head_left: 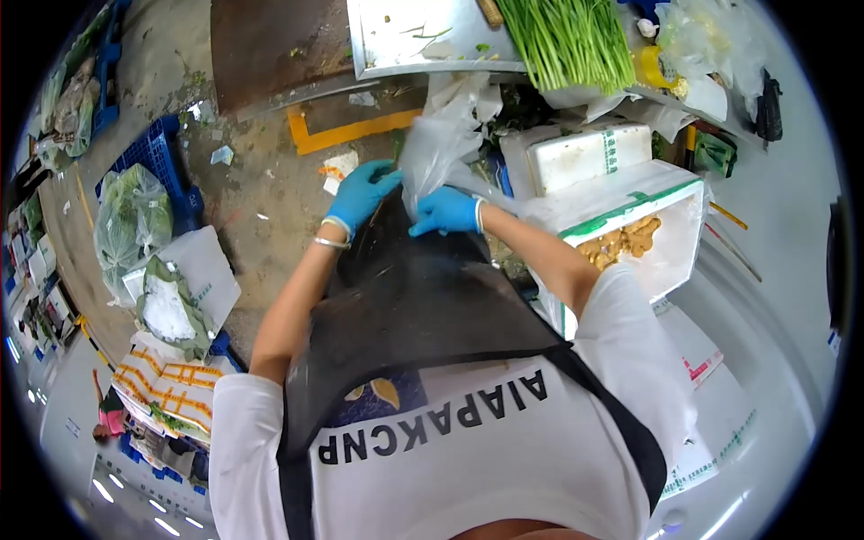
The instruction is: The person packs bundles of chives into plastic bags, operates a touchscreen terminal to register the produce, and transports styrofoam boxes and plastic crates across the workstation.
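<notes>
Between my two hands a clear plastic bag [438, 148] hangs in front of the dark apron [396, 297], its near part blurred. My left hand [363, 195], in a blue glove, has its fingers pressed together at the bag's left edge. Also gloved in blue, my right hand [448, 212] curls its fingers round the lower right part of the bag. I cannot make out anything inside the bag.
Ahead stands a metal-topped table [423, 40] with a heap of long green stalks [571, 40]. On the right, an open foam box [675, 225] holds ginger [621, 241]; a closed foam box [589, 157] sits behind it. Bagged greens [135, 216] and a blue crate [175, 171] lie left.
</notes>
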A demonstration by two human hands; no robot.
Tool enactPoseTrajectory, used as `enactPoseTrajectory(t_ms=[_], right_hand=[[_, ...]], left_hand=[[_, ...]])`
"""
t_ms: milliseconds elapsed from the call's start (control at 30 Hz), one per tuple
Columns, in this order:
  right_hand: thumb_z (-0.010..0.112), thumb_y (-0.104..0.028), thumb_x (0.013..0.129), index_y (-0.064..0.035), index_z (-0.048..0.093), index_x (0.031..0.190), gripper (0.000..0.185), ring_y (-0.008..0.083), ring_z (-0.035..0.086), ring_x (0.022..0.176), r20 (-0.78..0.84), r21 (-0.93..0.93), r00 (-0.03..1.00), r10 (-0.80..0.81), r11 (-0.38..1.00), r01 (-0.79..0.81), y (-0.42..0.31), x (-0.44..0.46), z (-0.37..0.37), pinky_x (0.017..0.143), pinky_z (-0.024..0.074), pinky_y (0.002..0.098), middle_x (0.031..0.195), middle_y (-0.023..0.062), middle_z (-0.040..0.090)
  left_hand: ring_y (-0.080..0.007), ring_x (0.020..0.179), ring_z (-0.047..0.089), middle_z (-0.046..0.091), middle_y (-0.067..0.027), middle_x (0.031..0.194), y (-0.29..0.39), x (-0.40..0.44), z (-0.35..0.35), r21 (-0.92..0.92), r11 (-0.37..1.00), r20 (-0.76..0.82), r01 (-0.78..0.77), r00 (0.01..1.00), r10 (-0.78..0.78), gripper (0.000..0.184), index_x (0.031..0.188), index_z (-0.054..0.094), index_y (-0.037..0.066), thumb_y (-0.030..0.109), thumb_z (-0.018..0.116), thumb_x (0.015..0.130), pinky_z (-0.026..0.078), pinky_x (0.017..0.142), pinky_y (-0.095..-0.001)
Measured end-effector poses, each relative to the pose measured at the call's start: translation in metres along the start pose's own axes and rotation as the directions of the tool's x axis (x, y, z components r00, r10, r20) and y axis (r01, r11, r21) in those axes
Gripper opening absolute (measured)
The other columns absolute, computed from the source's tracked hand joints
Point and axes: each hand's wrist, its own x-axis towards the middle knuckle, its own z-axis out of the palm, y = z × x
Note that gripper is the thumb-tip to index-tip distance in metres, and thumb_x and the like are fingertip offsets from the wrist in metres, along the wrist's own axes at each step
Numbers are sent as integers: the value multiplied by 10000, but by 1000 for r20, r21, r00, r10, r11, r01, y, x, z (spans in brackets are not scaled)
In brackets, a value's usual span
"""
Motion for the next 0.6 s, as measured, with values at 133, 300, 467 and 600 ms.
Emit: enactPoseTrajectory(t_ms=[133, 300, 467, 600], right_hand=[[689, -430, 828, -34, 658, 775, 401, 217, 592, 620, 5, -95, 977, -211, 973, 210, -38, 18, 17, 599, 479, 362, 721, 124, 642], [636, -430, 889, -78, 641, 733, 385, 135, 540, 564, 188, 174, 932, -309, 945, 279, -98, 57, 56, 550, 447, 320, 601, 45, 578], [631, -421, 899, -53, 637, 723, 407, 129, 548, 563, 343, 74, 888, -307, 951, 301, -161, 81, 84, 558, 450, 290, 622, 53, 607], [609, -373, 904, -47, 686, 972, 342, 260, 653, 754, 358, -312, 747, -560, 683, 661, -194, 83, 83, 716, 521, 340, 879, 126, 690]], left_hand=[[-258, 970, 641, 670, -181, 1066, 18, -1, -2, 160, 984, 136, 84, 985, -106, 545, 1175, 608, -33, 383, 695, 835, 500, 853, -343], [-291, 773, 637, 693, -138, 904, -24, -21, -31, 208, 978, 5, 30, 999, -32, 314, 985, 698, 78, 346, 558, 903, 506, 746, -364], [-324, 804, 633, 672, -182, 916, -1, -112, -103, -381, 923, -504, 59, 823, -261, 234, 968, 663, 21, 219, 567, 890, 492, 715, -409], [-311, 852, 606, 623, -163, 939, -41, -165, -137, 495, 847, -855, 193, 278, 437, 204, 1030, 659, 62, 108, 578, 848, 484, 701, -380]])
